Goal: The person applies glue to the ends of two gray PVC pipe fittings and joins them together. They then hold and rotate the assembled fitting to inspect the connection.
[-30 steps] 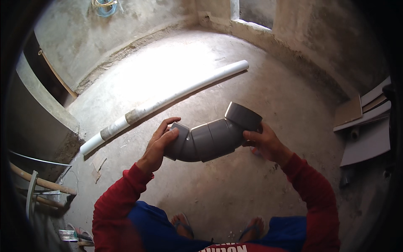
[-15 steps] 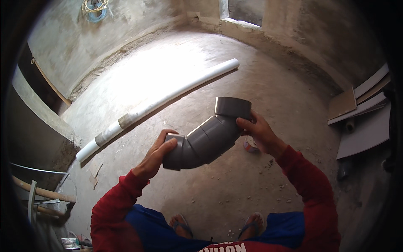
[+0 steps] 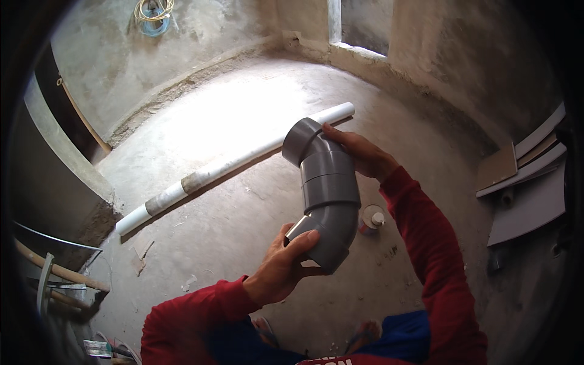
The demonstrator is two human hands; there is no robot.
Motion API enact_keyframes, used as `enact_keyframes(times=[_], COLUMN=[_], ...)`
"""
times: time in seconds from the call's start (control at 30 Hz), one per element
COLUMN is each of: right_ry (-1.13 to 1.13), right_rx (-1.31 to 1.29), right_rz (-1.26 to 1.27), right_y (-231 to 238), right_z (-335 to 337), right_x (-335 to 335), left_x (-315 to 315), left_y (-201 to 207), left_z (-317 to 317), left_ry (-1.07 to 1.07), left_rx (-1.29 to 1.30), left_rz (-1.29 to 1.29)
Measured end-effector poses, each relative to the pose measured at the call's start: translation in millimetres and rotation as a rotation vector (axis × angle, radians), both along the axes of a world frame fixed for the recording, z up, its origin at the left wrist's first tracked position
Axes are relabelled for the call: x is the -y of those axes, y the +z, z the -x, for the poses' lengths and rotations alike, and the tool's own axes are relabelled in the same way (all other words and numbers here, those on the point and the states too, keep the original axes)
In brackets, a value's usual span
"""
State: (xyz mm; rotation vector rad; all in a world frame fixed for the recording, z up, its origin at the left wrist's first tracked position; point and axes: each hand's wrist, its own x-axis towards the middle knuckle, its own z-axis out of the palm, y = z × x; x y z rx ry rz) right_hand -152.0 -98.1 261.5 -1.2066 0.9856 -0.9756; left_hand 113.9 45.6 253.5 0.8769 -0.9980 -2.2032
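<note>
Over the floor (image 3: 231, 243), a grey pipe (image 3: 330, 182) is gripped low by the left hand (image 3: 281, 267), fingers half-curled, and high by the right hand (image 3: 363, 152), fingers mostly hidden.

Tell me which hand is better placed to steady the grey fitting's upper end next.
Right, most likely: the right hand holds the grey fitting near that end, while the left hand is around the lower end, farther off.
</note>
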Motion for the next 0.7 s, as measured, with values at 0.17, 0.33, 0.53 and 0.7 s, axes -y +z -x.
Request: enact_keyframes(times=[0.17,0.33,0.53,0.7], right_ry=[-0.038,-0.018,-0.004,-0.052], right_rx=[0.033,0.168,0.062,0.053], right_rz=[-0.019,0.012,0.022,0.019], right_y=[1,-7,-16,-17], right_z=[-10,-18,-17,-19], right_x=[16,19,25,20], left_x=[11,10,11,23], left_y=[3,3,12,23], left_z=[-7,-7,-15,-30], left_ry=[0.015,0.055,0.027,-0.034], left_rx=[0.022,0.051,0.091,0.081], left_rz=[0.078,0.128,0.11,0.179])
